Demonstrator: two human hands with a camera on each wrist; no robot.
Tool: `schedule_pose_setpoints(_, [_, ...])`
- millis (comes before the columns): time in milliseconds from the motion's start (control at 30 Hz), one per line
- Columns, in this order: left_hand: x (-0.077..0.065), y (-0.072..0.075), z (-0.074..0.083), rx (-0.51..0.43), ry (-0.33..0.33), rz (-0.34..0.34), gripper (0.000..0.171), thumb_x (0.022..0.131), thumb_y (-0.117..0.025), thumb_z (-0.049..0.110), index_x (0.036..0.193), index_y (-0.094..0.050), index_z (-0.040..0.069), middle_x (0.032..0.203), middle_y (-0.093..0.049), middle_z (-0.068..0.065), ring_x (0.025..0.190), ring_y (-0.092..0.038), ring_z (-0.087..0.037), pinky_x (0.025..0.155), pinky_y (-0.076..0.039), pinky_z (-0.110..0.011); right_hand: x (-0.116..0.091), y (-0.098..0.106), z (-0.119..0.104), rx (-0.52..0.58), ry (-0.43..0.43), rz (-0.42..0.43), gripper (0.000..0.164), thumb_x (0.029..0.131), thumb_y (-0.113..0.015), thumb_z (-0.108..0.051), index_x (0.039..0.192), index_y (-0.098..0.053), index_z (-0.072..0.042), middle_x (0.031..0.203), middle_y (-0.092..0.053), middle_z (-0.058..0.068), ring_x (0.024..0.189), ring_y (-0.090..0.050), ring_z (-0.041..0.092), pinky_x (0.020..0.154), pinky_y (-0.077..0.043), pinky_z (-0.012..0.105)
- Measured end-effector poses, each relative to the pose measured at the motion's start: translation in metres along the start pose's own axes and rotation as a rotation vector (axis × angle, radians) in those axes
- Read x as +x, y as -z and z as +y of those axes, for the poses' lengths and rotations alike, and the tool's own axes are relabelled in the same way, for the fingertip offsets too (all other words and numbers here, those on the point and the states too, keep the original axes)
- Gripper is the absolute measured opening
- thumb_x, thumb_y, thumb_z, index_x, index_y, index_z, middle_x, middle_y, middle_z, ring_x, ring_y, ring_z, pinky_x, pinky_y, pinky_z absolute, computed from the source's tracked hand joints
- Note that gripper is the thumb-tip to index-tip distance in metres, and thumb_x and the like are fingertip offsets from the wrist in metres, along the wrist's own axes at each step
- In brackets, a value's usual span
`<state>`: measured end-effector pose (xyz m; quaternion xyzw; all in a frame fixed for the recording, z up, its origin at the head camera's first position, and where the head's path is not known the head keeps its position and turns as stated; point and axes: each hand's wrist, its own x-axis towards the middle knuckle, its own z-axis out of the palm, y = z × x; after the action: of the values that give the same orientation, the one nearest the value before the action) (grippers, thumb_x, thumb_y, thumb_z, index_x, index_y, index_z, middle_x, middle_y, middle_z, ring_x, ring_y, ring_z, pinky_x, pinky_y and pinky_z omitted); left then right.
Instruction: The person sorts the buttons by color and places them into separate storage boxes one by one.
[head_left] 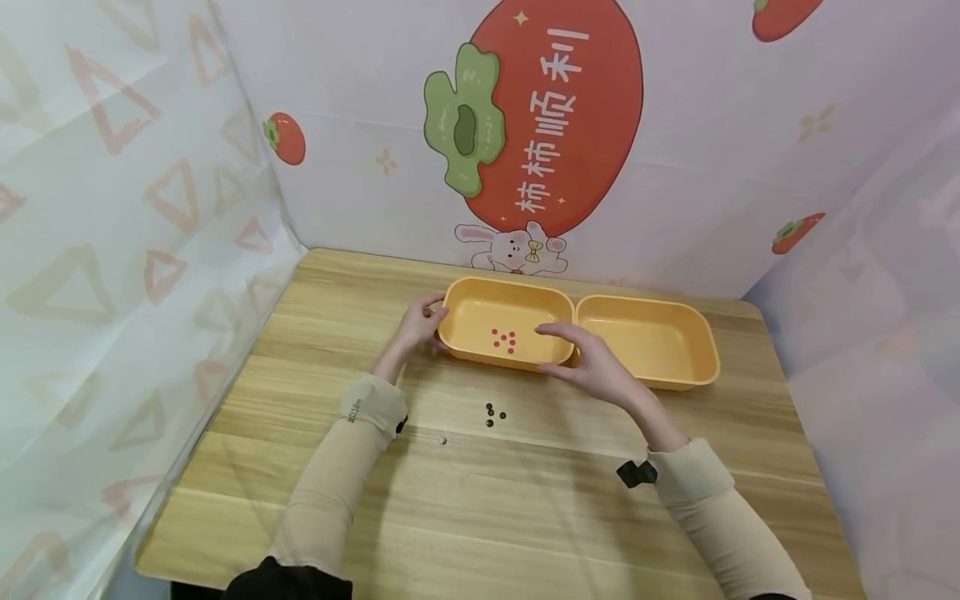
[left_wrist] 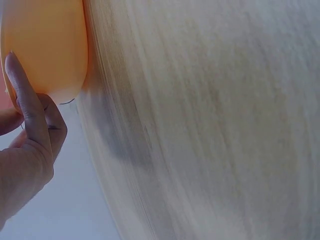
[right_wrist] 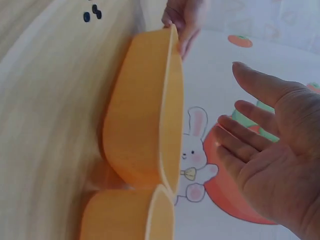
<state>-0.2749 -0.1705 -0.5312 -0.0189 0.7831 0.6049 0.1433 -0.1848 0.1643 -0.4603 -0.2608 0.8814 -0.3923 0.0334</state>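
Observation:
A yellow-orange rectangular plastic bin [head_left: 465,310] stands at the back of the table with several small pink-red round pieces [head_left: 503,337] on its floor. My left hand [head_left: 417,325] holds the bin's left end, thumb at the rim and fingers along the outer wall, as the left wrist view also shows. Over the bin's right end hovers my right hand [head_left: 596,362], fingers extended and thumb apart, nothing between them. In the right wrist view its open palm [right_wrist: 280,155] faces the bin's side wall [right_wrist: 135,105].
A second matching bin [head_left: 652,333] sits against the first one's right end. Several small black round pieces [head_left: 491,412] lie on the wooden table [head_left: 480,517] in front, with one silvery piece [head_left: 443,441] to their left. A printed backdrop [head_left: 360,200] rises behind the table.

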Motion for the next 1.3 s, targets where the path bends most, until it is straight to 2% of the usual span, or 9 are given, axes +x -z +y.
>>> schedule_pose_setpoints(100, [0.000,0.000,0.002,0.004,-0.006,0.002,0.051,0.117,-0.052,0.015,0.167,-0.045,0.006,0.105,-0.062,-0.023,0.055,-0.068,-0.014,0.054,-0.071,-0.030,-0.001,-0.009,-0.002,0.023,0.008,-0.010,0.056,0.092,-0.088,-0.003,0.144,-0.067,0.000,0.148,-0.068,0.022,0.128,-0.069,0.040,0.092,-0.072,0.046])
schedule_pose_setpoints(133, [0.000,0.000,0.002,0.005,-0.010,0.003,0.051,0.117,-0.053,0.015,0.167,-0.045,0.006,0.105,-0.062,-0.023,0.055,-0.068,-0.014,0.054,-0.071,-0.031,-0.002,-0.012,-0.002,0.033,0.015,-0.013,0.055,0.092,-0.088,-0.002,0.143,-0.068,0.000,0.147,-0.069,0.022,0.127,-0.070,0.040,0.091,-0.073,0.045])
schedule_pose_setpoints(167, [0.001,0.001,0.002,0.006,-0.014,0.002,0.051,0.117,-0.052,0.015,0.167,-0.045,0.005,0.105,-0.063,-0.024,0.055,-0.068,-0.014,0.054,-0.071,-0.031,-0.002,-0.015,-0.003,0.047,0.024,-0.015,0.054,0.092,-0.088,-0.001,0.142,-0.068,0.000,0.146,-0.069,0.022,0.127,-0.070,0.040,0.091,-0.073,0.045])
schedule_pose_setpoints(333, [0.000,0.002,0.005,0.008,-0.013,0.000,0.051,0.117,-0.052,0.015,0.167,-0.045,0.005,0.105,-0.063,-0.025,0.055,-0.068,-0.014,0.055,-0.072,-0.033,-0.003,-0.034,-0.005,0.055,0.055,-0.050,0.048,0.092,-0.087,-0.002,0.138,-0.071,0.003,0.139,-0.074,0.020,0.133,-0.070,0.042,0.118,-0.060,0.061])
schedule_pose_setpoints(567, [-0.001,0.001,0.004,0.001,-0.005,0.012,0.051,0.117,-0.053,0.017,0.166,-0.046,0.006,0.103,-0.062,-0.022,0.055,-0.067,-0.013,0.055,-0.072,-0.033,-0.003,-0.066,0.001,0.018,0.041,-0.155,0.043,0.094,-0.085,-0.006,0.134,-0.072,0.004,0.134,-0.077,0.019,0.127,-0.072,0.039,0.116,-0.062,0.059])
schedule_pose_setpoints(733, [-0.007,-0.002,-0.003,0.003,0.028,0.000,0.050,0.117,-0.053,0.016,0.166,-0.046,0.006,0.103,-0.062,-0.023,0.055,-0.067,-0.014,0.055,-0.072,-0.034,-0.006,-0.093,0.013,-0.014,0.060,-0.211,0.034,0.095,-0.086,-0.007,0.125,-0.077,0.004,0.119,-0.080,0.015,0.110,-0.076,0.029,0.101,-0.070,0.041])
schedule_pose_setpoints(933, [-0.011,-0.003,-0.003,-0.007,0.012,0.008,0.050,0.117,-0.053,0.013,0.165,-0.047,0.004,0.104,-0.062,-0.025,0.054,-0.066,-0.014,0.053,-0.071,-0.033,-0.005,-0.113,0.022,0.039,0.037,-0.176,0.022,0.093,-0.085,-0.002,0.114,-0.079,0.003,0.105,-0.078,0.012,0.096,-0.074,0.019,0.086,-0.068,0.023])
schedule_pose_setpoints(1133, [-0.012,-0.002,-0.002,-0.008,0.000,0.009,0.050,0.117,-0.053,0.012,0.165,-0.046,0.001,0.098,-0.060,-0.021,0.054,-0.066,-0.014,0.051,-0.070,-0.033,-0.003,-0.126,0.029,0.093,0.020,-0.127,0.013,0.092,-0.086,-0.001,0.104,-0.082,-0.003,0.098,-0.076,0.008,0.089,-0.067,0.009,0.078,-0.061,0.016])
schedule_pose_setpoints(1300, [-0.010,-0.002,0.002,0.000,-0.005,0.014,0.050,0.117,-0.053,0.013,0.165,-0.047,0.003,0.101,-0.062,-0.023,0.055,-0.066,-0.013,0.053,-0.071,-0.031,-0.001,-0.126,0.030,0.092,0.028,-0.088,0.009,0.092,-0.085,0.001,0.090,-0.080,-0.006,0.091,-0.075,0.006,0.086,-0.065,0.012,0.076,-0.057,0.016])
